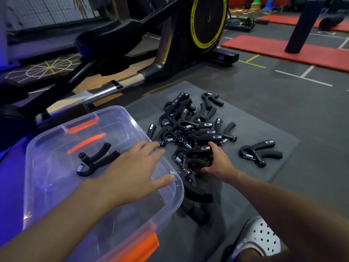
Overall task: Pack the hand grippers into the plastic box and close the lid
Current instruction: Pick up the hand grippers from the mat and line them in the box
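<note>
Plastic box (43, 176): clear, smooth, orange-latched, open-topped; one black sprung gripper (96, 159) lies inside.
Left hand (136, 167): fingers spread flat over the box's right rim.
Right hand (217, 159): we curl fingers round a foam-handled gripper (190, 154) at the pile's (192, 127) near edge.
Mat (273, 120): grey, grainy; one stray gripper (260, 152) lies apart, right.

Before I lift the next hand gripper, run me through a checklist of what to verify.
1. Plastic box open with room: ok, only one boxed gripper inside.
2. Left hand free: ok, open over the box's rim.
3. Right hand gripping: ok, fingers curl round a hand gripper in the pile.
4. That one untangled from its neighbours: cannot tell.
5. Stray gripper collected: not ok, lies apart on the mat.
6. Lid nearby: cannot tell, not in view.
</note>
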A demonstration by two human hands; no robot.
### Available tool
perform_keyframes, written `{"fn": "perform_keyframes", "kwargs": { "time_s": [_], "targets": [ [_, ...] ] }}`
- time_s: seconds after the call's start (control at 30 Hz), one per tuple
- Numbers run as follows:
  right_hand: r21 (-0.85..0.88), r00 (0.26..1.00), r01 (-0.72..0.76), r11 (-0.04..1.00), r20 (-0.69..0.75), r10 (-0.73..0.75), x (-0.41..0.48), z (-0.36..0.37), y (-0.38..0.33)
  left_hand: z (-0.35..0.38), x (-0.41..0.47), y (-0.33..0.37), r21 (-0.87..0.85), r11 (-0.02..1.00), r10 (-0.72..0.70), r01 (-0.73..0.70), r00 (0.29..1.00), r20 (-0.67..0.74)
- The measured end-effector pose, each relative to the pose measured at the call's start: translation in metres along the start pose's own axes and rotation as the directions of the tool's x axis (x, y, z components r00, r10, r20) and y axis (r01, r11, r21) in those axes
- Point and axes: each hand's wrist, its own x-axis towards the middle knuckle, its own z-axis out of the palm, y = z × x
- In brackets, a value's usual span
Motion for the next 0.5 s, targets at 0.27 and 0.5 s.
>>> {"fn": "perform_keyframes", "kwargs": {
  "time_s": [0.27,0.5],
  "targets": [
    [0.018,0.996,0.085,0.996,-0.040,-0.084,-0.006,-0.004,-0.027,-0.001,-0.002,-0.004,0.013,1.000,0.018,-0.018,1.000,0.020],
    [0.098,0.976,0.150,0.984,-0.174,-0.131,-0.011,-0.033,-0.065,-0.007,-0.004,-0.009,-0.046,0.998,0.035,-0.036,0.999,-0.027]
  ]
}}
